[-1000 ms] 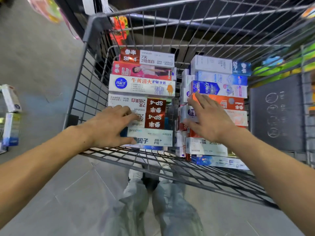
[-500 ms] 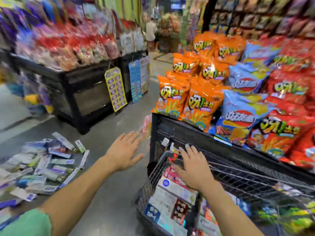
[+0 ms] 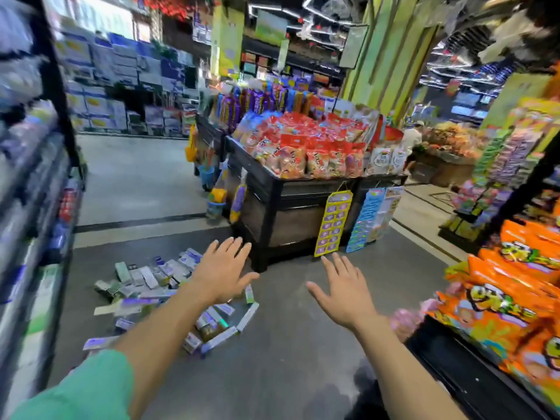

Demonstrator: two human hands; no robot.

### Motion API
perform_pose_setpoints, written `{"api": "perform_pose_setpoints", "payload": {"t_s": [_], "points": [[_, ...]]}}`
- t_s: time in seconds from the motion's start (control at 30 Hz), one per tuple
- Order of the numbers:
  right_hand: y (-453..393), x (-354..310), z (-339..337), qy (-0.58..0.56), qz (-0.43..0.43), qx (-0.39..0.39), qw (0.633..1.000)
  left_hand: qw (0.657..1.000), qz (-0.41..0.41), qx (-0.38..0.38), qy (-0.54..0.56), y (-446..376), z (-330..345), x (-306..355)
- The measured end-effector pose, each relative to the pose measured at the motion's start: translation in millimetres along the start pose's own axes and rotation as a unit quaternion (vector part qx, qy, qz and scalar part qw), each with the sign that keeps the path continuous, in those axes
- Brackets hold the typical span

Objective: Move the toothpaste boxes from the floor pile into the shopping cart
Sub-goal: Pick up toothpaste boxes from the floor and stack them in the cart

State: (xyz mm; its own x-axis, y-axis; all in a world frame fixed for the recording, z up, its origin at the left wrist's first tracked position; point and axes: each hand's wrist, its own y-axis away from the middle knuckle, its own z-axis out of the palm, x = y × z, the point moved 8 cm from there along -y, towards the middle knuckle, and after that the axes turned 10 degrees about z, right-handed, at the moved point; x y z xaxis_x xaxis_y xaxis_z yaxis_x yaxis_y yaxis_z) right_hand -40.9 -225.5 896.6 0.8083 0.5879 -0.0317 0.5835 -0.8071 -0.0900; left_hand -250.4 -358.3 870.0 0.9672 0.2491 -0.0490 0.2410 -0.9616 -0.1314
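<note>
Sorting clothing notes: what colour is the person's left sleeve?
Green; the sleeve shows at the lower left of the head view.

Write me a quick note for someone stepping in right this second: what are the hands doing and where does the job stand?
Left hand: open, fingers spread, holding nothing, in the air over the pile.
Right hand: open, holding nothing, above bare floor.
Toothpaste boxes: many scattered in a pile on the floor, left of centre, in front of the black snack display.
Cart: not in view.
Left to do: pick up the boxes and load them.
</note>
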Motion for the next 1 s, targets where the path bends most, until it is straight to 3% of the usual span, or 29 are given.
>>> {"api": "perform_pose_setpoints", "payload": {"t_s": [0.27, 0.47, 0.63, 0.83, 1.0], "points": [[-87, -198, 46, 0.017, -0.148, -0.041, 0.988, 0.983, -0.178, -0.054, 0.001, 82, 50, -202], [-141, -313, 108, 0.043, -0.244, -0.079, 0.966, 0.956, -0.276, -0.095, 0.013, 138, 95, -286], [-189, -378, 170, 0.036, -0.308, -0.133, 0.941, 0.93, -0.339, -0.138, 0.026, 139, 141, -336], [-244, -463, 265, 0.033, -0.358, -0.196, 0.913, 0.915, -0.369, -0.156, 0.047, 127, 213, -397], [-244, -513, 409, 0.037, -0.363, -0.266, 0.892, 0.91, -0.357, -0.182, 0.104, 138, 338, -435]]}}
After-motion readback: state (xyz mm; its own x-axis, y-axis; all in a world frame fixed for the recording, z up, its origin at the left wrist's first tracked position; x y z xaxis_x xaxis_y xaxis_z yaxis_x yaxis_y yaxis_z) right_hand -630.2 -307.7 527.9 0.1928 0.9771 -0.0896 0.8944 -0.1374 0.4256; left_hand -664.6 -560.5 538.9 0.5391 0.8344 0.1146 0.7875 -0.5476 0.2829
